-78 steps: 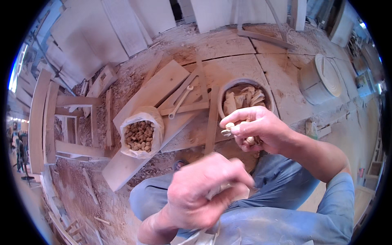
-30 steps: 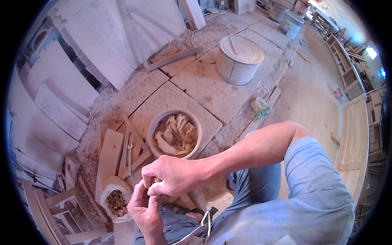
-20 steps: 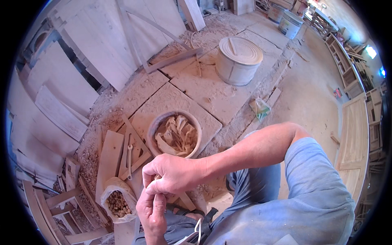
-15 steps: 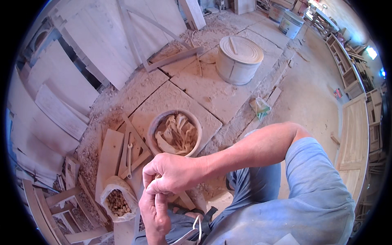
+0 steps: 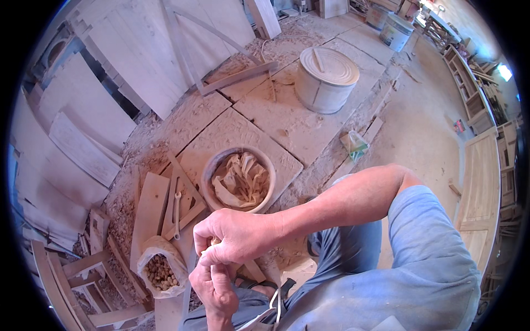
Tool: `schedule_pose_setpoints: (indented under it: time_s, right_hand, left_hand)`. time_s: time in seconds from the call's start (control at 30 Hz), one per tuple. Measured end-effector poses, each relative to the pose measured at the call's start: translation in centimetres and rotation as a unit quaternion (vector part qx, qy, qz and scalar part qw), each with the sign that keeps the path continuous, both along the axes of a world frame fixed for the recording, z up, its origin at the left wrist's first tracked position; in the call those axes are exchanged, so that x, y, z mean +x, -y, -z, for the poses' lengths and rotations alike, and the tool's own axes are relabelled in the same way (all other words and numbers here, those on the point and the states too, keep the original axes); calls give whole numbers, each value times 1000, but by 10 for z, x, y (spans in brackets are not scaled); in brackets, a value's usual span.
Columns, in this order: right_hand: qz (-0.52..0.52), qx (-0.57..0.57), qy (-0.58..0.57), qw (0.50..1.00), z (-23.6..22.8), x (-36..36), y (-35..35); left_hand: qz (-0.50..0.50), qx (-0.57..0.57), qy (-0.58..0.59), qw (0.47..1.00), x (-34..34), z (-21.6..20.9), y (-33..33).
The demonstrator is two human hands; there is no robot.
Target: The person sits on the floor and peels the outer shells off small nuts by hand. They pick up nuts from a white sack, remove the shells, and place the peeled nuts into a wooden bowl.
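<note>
Small wooden piece, pale and mostly hidden, is pinched between both hands just above the person's lap in the head view; only a sliver shows between the fingers, so its exact shape cannot be told. The right hand is curled over it from above, knuckles up, fingers clenched around the piece, while the left hand is closed just below, its fingertips touching the right hand's. On the dusty floor beyond the hands a round basin full of pale wood offcuts is seen, and to its left a small open sack of brown nut-like bits rests on a plank; a wrench lies on the boards between them. A lidded white bucket stands well apart, farther back. For this fine work to be done well, the piece is best kept steady by one hand, with pressure applied gently and the fingertips kept close together.
</note>
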State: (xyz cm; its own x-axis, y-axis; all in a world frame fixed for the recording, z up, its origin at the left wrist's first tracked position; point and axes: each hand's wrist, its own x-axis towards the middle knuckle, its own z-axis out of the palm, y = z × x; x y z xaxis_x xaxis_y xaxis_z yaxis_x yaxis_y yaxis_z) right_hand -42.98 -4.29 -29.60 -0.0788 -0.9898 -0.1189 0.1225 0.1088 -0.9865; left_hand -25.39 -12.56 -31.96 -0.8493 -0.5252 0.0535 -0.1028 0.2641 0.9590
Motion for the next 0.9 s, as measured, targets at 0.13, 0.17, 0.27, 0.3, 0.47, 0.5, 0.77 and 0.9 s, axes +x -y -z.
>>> schedule_pose_setpoints:
  time_s: [0.13, 0.17, 0.27, 0.3, 0.47, 0.5, 0.77, 0.9]
  right_hand:
    - [20, 8, 16, 1000, -1, 1, 0]
    - [27, 3, 6, 1000, 0, 1, 0]
    - [31, -1, 8, 1000, -6, 0, -4]
    - [31, -2, 15, 999, -6, 0, -5]
    - [52, -23, 10, 998, -4, -1, -8]
    - [58, -46, -4, 997, -5, 1, -8]
    - [111, -141, -121, 976, -4, 9, -6]
    - [1, -266, -394, 880, 6, 14, -8]
  left_hand:
    - [-18, 51, -28, 998, -4, 3, -2]
    - [-26, 64, -31, 997, -5, 3, -3]
    - [-41, 93, -36, 994, -8, 0, -7]
    - [-37, 111, -40, 992, -8, -1, -7]
    - [-56, 224, -70, 970, -15, -7, -13]
    - [-44, 256, -90, 962, -13, -8, -11]
    - [31, 556, -217, 802, -3, 21, 20]
    - [-120, 583, -152, 789, -9, 7, 5]
